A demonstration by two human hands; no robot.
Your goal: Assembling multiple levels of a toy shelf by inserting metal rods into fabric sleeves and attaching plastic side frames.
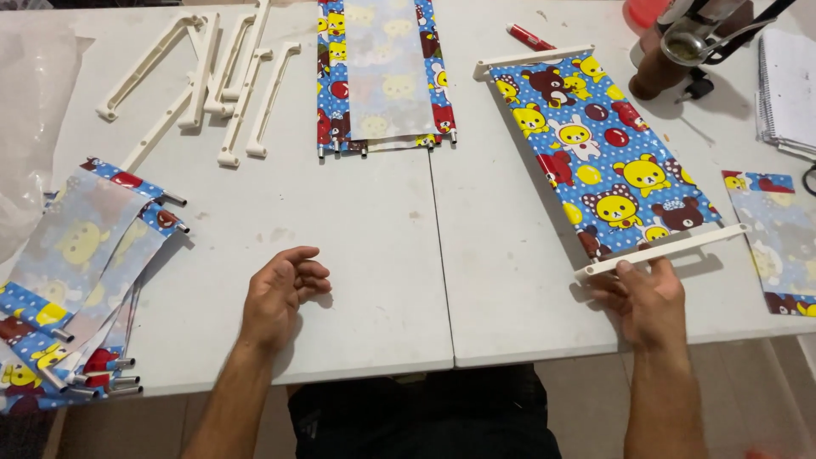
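Right hand (648,299) pinching rail (661,250) of panel (602,153) | panel runs away, leftward | left hand (280,293) half-curled, empty, well left on tabletop (374,255)

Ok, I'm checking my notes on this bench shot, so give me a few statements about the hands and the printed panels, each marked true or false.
1. The right hand touches the white plastic bar at the near end of the blue cartoon-bear fabric panel. True.
2. The left hand holds a metal rod. False: it rests empty and half curled on the white table.
3. The loose white plastic frame pieces lie at the far left. True.
4. The red marker pen lies beside the left hand. False: it lies far off, above the panel.
5. The stack of printed fabric strips with metal rods lies left of the left hand. True.
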